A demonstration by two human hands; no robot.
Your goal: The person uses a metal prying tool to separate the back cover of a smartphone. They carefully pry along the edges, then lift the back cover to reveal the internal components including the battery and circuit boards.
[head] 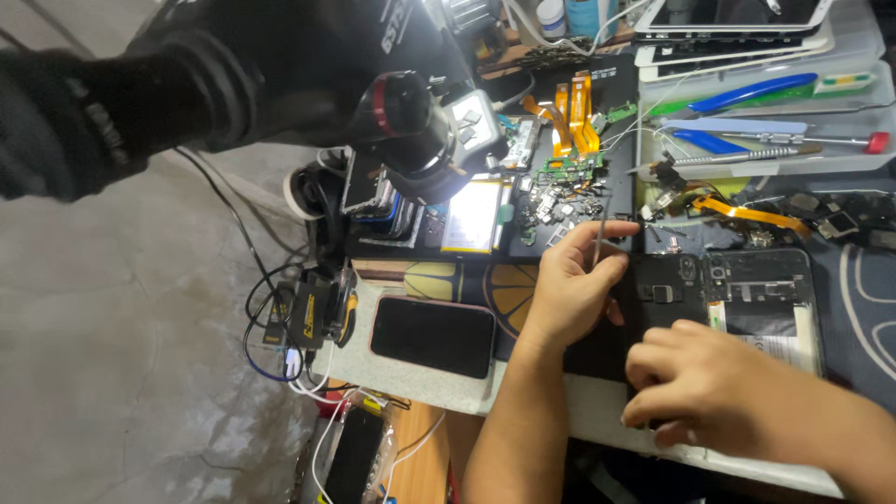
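My left hand (569, 285) pinches thin metal tweezers (600, 235), tips pointing up toward a heap of small circuit parts (560, 191). My right hand (719, 387) lies with curled fingers on the near edge of an opened phone (756, 289). The phone's back is off, so its board and battery show. The phone rests on a dark work mat (859, 308), just right of the left hand.
A black microscope head (420, 131) hangs over the bench at upper left. A dark-screened phone (432, 336) lies left of my left arm. Orange flex cables (571, 112), a pale battery (471, 215), a clear tool tray (747, 121) and tangled cables (299, 327) surround the mat.
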